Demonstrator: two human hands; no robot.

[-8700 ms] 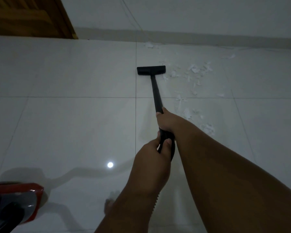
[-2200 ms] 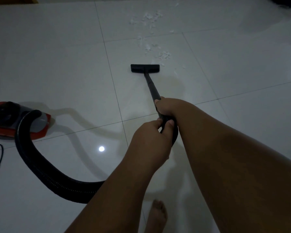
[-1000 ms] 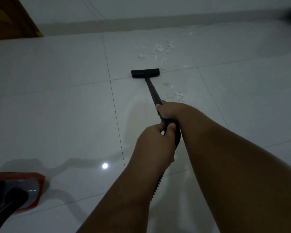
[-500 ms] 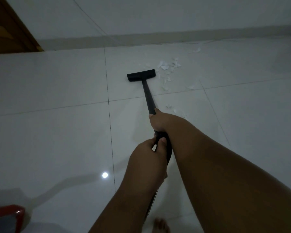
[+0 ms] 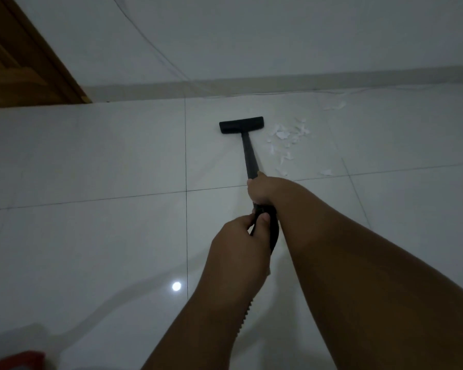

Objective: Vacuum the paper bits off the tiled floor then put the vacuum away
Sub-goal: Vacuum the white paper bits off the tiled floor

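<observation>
Several paper bits (image 5: 288, 136) remained on the tiled floor (image 5: 91, 156), just right of the floor nozzle (image 5: 241, 124), with more strays toward the wall. Your right hand (image 5: 261, 189) and left hand (image 5: 241, 243) were both wrapped tightly around the black wand (image 5: 250, 156). Judged: pickup partly finished; stowing the vacuum's red body (image 5: 14, 360) not yet begun.

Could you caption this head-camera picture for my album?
Both hands, left and right, steer a vacuum wand beside paper bits.
</observation>
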